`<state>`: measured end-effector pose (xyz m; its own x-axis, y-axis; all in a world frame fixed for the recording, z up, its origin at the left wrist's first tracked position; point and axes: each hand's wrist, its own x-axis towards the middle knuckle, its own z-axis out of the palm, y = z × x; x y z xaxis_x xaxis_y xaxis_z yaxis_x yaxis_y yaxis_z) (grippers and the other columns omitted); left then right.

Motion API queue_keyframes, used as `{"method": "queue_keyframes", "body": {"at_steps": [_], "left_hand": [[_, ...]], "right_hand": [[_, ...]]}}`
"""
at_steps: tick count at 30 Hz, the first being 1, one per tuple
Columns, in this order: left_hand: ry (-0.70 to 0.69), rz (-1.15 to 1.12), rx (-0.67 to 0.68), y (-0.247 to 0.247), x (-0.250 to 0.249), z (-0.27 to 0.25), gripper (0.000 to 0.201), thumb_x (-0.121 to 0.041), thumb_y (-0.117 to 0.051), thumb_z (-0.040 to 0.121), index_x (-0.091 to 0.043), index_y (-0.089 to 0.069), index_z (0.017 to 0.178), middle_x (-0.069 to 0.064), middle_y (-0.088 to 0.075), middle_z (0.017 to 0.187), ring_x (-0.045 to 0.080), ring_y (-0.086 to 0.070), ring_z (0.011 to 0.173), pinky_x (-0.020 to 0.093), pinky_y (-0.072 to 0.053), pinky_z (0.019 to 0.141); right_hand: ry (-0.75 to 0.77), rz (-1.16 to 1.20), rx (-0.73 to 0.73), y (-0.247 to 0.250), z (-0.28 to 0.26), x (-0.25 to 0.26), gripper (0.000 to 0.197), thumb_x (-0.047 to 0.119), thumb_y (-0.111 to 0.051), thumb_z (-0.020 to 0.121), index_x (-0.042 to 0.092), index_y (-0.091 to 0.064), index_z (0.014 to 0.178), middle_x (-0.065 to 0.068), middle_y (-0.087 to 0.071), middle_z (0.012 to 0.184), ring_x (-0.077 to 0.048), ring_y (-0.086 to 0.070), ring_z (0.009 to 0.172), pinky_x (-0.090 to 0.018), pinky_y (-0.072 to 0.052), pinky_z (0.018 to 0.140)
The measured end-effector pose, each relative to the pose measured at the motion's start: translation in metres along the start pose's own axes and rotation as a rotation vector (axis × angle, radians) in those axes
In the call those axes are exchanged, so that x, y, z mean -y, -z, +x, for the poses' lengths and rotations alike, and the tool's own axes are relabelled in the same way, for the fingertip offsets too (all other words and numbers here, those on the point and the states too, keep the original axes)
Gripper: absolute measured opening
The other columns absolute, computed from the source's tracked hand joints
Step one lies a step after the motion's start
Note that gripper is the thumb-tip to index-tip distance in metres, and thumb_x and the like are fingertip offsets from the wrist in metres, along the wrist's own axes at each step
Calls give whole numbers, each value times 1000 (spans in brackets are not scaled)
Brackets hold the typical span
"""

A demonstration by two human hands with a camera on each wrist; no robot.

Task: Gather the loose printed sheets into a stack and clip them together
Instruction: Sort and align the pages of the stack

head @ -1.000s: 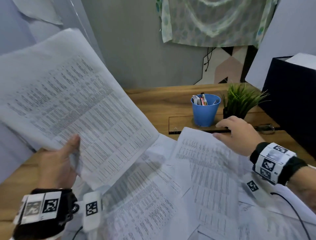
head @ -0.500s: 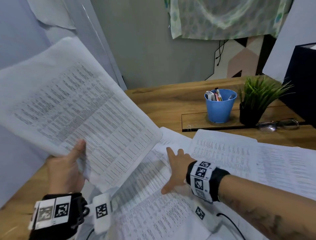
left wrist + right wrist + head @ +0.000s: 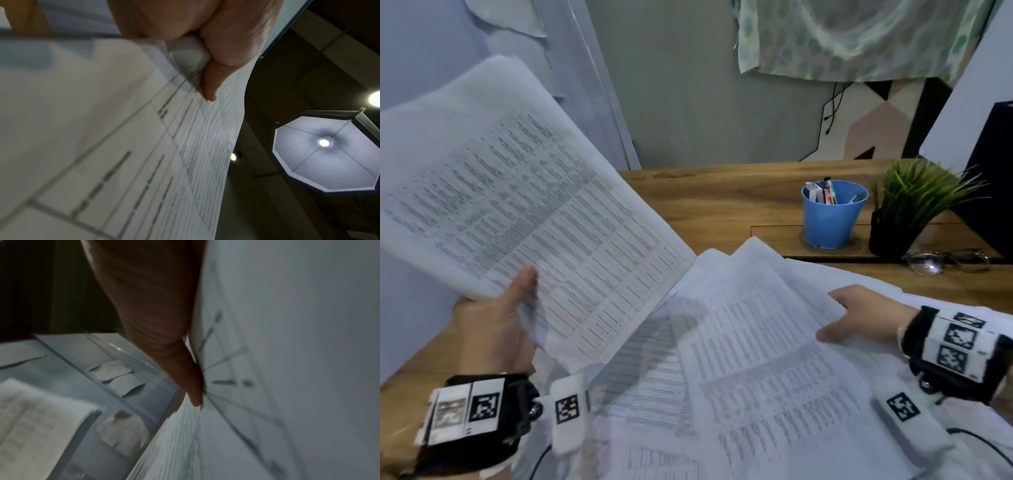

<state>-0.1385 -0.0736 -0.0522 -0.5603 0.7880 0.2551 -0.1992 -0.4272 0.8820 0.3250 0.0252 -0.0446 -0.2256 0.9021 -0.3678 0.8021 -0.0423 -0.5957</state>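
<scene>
Left hand [image 3: 493, 329] at 8 o'clock gripping raised stack [image 3: 524, 205], thumb on top; right hand [image 3: 859, 318] at 3 o'clock pinching a lifted sheet [image 3: 763, 342].

A raised bundle of printed sheets [image 3: 517, 205] stood tilted above the desk, its lower edge pinched. More table-printed loose sheets [image 3: 654, 377] lay fanned and overlapping below, one sheet [image 3: 767, 342] lifted at its right edge.
</scene>
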Motion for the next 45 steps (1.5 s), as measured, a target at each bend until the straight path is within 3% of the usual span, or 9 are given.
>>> {"method": "queue_keyframes", "body": {"at_steps": [3, 7, 10, 13, 19, 23, 32, 39, 45], "left_hand": [[-2, -93, 48, 1, 8, 2, 77, -45, -95, 77, -20, -67, 145, 9, -64, 154, 30, -61, 143, 57, -49, 117], [29, -65, 96, -11, 18, 1, 100, -55, -100, 59, -20, -65, 145, 6, -66, 152, 20, -65, 137, 44, -57, 111], [81, -84, 95, -16, 31, 6, 130, -59, -103, 51, -10, -50, 159, 3, -68, 146, 17, -67, 134, 48, -53, 112], [66, -144, 43, -24, 37, 6, 107, -58, -106, 42, -17, -74, 135, -9, -80, 120, 5, -75, 114, 34, -59, 106], [71, -67, 110, -49, 34, -21, 102, -50, -105, 56, -15, -66, 144, 10, -66, 151, 27, -63, 140, 49, -53, 111], [138, -80, 132, -68, 33, -41, 29, -10, -73, 92, -16, -79, 120, 11, -72, 141, 15, -76, 119, 27, -65, 92], [533, -262, 300, -116, 33, -79, 42, -8, -59, 88, -16, -82, 121, 15, -79, 129, 29, -81, 107, 44, -68, 84], [652, -241, 422, -154, 49, -94, 38, 4, -73, 89, -3, -78, 126, 26, -76, 130, 39, -79, 107, 52, -68, 84], [317, -68, 346, -173, 43, -97, 39, 2, -83, 76, -7, -78, 114, 18, -81, 120, 30, -79, 110, 37, -68, 87]], "right_hand": [[-68, 98, -72, 30, -19, -36, 17, 17, -79, 80, 16, -75, 97, 1, -79, 87, -19, -75, 81, -36, -59, 80], [-142, 284, -89, 47, -47, -61, 13, 12, -63, 94, 8, -72, 101, -14, -78, 86, -32, -76, 75, -36, -61, 61], [-158, 353, -113, 53, -58, -71, 18, 18, -59, 96, 7, -73, 101, -17, -77, 88, -36, -75, 78, -47, -60, 74], [-148, 433, -165, 50, -61, -73, 24, 28, -65, 90, 8, -73, 101, -15, -77, 89, -35, -75, 79, -51, -59, 79], [-177, 281, -131, 20, -43, -60, 32, 26, -92, 62, 19, -76, 89, 4, -78, 76, -18, -74, 70, -29, -56, 64], [-106, 334, -85, 13, -39, -49, 18, 12, -84, 74, 11, -76, 90, -3, -78, 79, -21, -76, 71, -32, -58, 68], [213, 883, -321, 28, -59, -44, 17, -3, -68, 77, -6, -69, 93, -23, -75, 86, -31, -74, 67, -30, -58, 52], [314, 865, -270, 15, -64, -32, 24, 2, -69, 70, -2, -71, 94, -21, -76, 89, -29, -75, 71, -30, -59, 55], [439, 865, -250, 15, -65, -21, 76, 75, -82, 40, 16, -78, 88, -13, -77, 93, -26, -75, 81, -30, -59, 60]]}}
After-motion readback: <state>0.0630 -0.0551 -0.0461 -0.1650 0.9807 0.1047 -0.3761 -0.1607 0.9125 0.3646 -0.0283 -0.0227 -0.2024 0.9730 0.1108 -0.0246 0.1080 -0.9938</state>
